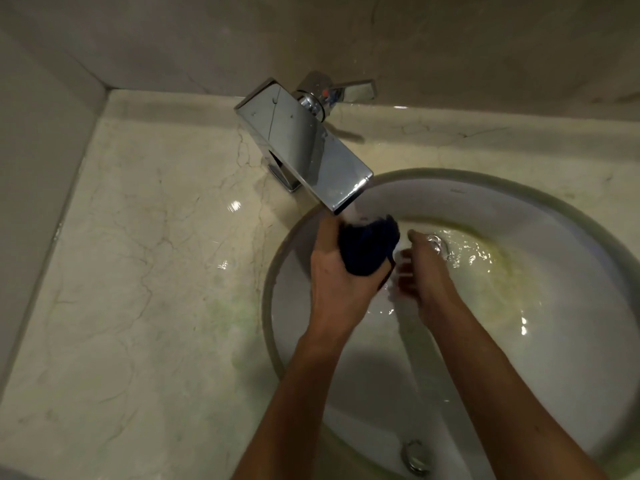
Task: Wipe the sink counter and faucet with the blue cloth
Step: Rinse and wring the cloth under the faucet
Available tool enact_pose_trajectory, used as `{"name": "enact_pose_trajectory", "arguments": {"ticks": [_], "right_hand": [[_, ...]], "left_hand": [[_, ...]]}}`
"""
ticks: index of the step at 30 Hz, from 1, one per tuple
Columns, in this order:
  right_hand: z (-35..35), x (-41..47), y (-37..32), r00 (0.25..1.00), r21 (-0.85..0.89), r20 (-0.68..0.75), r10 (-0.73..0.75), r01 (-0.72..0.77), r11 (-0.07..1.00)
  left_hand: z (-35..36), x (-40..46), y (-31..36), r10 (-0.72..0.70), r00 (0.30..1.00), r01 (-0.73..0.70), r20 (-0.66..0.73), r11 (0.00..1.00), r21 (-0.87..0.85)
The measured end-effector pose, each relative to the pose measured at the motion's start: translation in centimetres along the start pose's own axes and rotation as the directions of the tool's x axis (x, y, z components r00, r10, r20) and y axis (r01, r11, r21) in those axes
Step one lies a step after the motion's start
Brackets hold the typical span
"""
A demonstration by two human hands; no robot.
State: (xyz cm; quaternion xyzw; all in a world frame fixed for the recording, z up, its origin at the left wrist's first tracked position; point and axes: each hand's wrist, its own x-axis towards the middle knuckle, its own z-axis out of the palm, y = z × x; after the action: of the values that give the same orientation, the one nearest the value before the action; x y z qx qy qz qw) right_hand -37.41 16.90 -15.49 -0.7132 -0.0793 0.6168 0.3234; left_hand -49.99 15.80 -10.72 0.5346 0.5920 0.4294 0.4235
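The left hand [337, 275] was closed around the bunched blue cloth [367, 247], holding it directly under the spout of the faucet [304, 143], while the right hand [420, 271] hovered just beside that grip with loosely curled fingers and held nothing. With water pooling in the sink [519, 216] beyond the grip, this looked like wetting or rinsing. The counter [156, 254], off to the left of the grip, and the faucet above it apparently still awaited wiping.
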Motion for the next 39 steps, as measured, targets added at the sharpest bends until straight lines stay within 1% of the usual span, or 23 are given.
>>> {"name": "enact_pose_trajectory", "arguments": {"ticks": [2,4,8,11,14,16,17,18,20,21,23,24,25,27,28,30,31,32,34,35,36,38,39], "right_hand": [[-0.3,-1.4,0.3,0.956,-0.037,0.213,0.204,-0.201,0.979],[-0.1,-1.9,-0.1,0.877,-0.005,0.392,0.278,-0.301,0.954],[0.5,-1.4,-1.4,0.821,0.039,0.483,0.306,-0.369,0.928],[1.3,-1.5,-1.4,0.782,-0.032,0.564,0.265,-0.300,0.954],[1.1,-1.9,-1.2,0.821,0.102,0.562,0.104,-0.194,0.976],[0.5,-0.7,-1.1,0.753,0.151,0.656,-0.052,-0.063,0.987],[0.4,-0.1,-1.3,0.781,0.099,0.622,-0.050,-0.015,0.995],[0.7,0.0,-1.7,0.790,0.060,0.613,-0.009,-0.036,0.998],[1.0,-0.6,-3.1,0.820,0.006,0.572,0.027,-0.037,0.999],[0.9,-0.5,-3.4,0.839,0.014,0.544,0.014,-0.025,1.000],[0.8,-1.3,-3.8,0.902,0.028,0.405,-0.153,0.155,0.988],[0.5,-1.4,-3.6,0.901,0.008,0.353,-0.254,0.269,0.963],[0.4,-1.8,-3.2,0.869,-0.031,0.354,-0.346,0.381,0.924],[0.1,-2.4,-2.6,0.782,-0.033,0.476,-0.402,0.473,0.880],[-0.2,-2.6,-2.6,0.747,0.056,0.540,-0.389,0.429,0.902],[-0.6,-3.2,-3.0,0.673,0.269,0.681,-0.289,0.138,0.953],[-0.7,-3.5,-3.4,0.646,0.316,0.720,-0.254,0.021,0.949],[-0.8,-3.8,-3.9,0.667,0.290,0.710,-0.227,0.017,0.957],[-0.3,-4.6,-4.9,0.777,-0.002,0.577,-0.250,0.308,0.951],[0.0,-5.0,-5.4,0.822,-0.184,0.463,-0.332,0.455,0.871],[0.3,-5.3,-5.9,0.830,-0.303,0.336,-0.445,0.543,0.784],[1.0,-6.4,-7.4,0.739,-0.375,0.157,-0.655,0.659,0.653],[1.4,-6.6,-8.4,0.685,-0.354,0.138,-0.715,0.709,0.611]], "left_hand": [[0.2,-0.2,-0.2,0.054,0.998,-0.055,0.015,0.996,0.066],[0.6,-0.7,-0.5,0.057,0.998,-0.058,0.015,0.997,0.060],[0.9,-2.2,-0.7,0.152,0.988,-0.151,0.007,0.988,-0.017],[0.9,-2.9,-0.4,0.268,0.963,-0.268,0.001,0.963,-0.009],[0.9,-3.5,0.2,0.338,0.939,-0.340,0.056,0.940,0.031],[0.9,-4.1,0.1,0.355,0.926,-0.364,0.127,0.930,0.055],[0.8,-4.5,0.0,0.350,0.919,-0.365,0.181,0.929,0.055],[0.7,-5.0,0.1,0.333,0.914,-0.354,0.233,0.934,0.051],[0.6,-6.0,0.6,0.254,0.929,-0.276,0.268,0.960,0.048],[0.6,-6.2,0.9,0.183,0.955,-0.200,0.233,0.978,0.052],[0.7,-5.5,1.1,-0.045,0.994,0.044,0.102,0.999,0.004],[0.8,-4.7,0.9,-0.193,0.976,0.200,0.102,0.978,-0.067],[1.1,-3.6,0.4,-0.306,0.941,0.326,0.143,0.933,-0.151],[1.7,-1.9,-1.1,-0.405,0.891,0.447,0.207,0.862,-0.238],[1.8,-1.4,-1.7,-0.418,0.882,0.461,0.217,0.858,-0.225],[1.9,-0.8,-2.5,-0.435,0.867,0.481,0.242,0.858,-0.181],[1.9,-0.6,-2.8,-0.458,0.852,0.503,0.253,0.849,-0.161],[1.8,-0.5,-3.0,-0.478,0.842,0.522,0.250,0.839,-0.155],[2.0,-0.1,-2.8,-0.497,0.848,0.522,0.186,0.844,-0.124],[2.2,0.1,-2.6,-0.501,0.852,0.517,0.149,0.851,-0.095],[2.4,0.3,-2.6,-0.502,0.856,0.512,0.123,0.856,-0.071],[2.7,0.6,-2.3,-0.502,0.860,0.508,0.089,0.860,-0.058],[2.7,0.8,-2.2,-0.508,0.859,0.512,0.070,0.857,-0.064]]}}
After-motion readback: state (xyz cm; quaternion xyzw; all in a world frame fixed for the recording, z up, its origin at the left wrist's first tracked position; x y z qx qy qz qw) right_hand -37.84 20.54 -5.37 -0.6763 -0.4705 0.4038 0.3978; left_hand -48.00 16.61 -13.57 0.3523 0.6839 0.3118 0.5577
